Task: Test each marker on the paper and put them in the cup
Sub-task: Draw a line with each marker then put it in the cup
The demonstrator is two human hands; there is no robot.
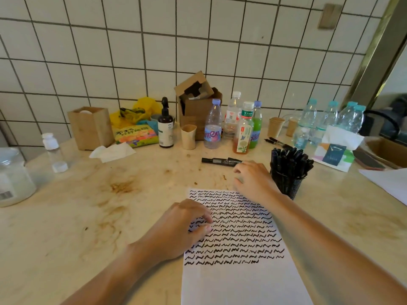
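Paper (240, 280) under left hand (187, 223); marker (221, 161) just beyond right hand (253, 180).

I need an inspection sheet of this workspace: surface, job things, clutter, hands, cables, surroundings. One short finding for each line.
Surface: pale stone table with brown stains.
Job's things: paper covered with rows of black squiggles, lower part blank; mesh cup full of black markers; one capped marker lying beyond the paper.
Clutter: drink bottles, paper cups, spray bottle, cardboard box, tissue, glass jar.
Hands: left hand rests on the paper's left edge, fingers curled; right hand is near the lying marker and holds nothing that is visible.
Cables: nothing seen.
Surroundings: white tiled wall behind the table.
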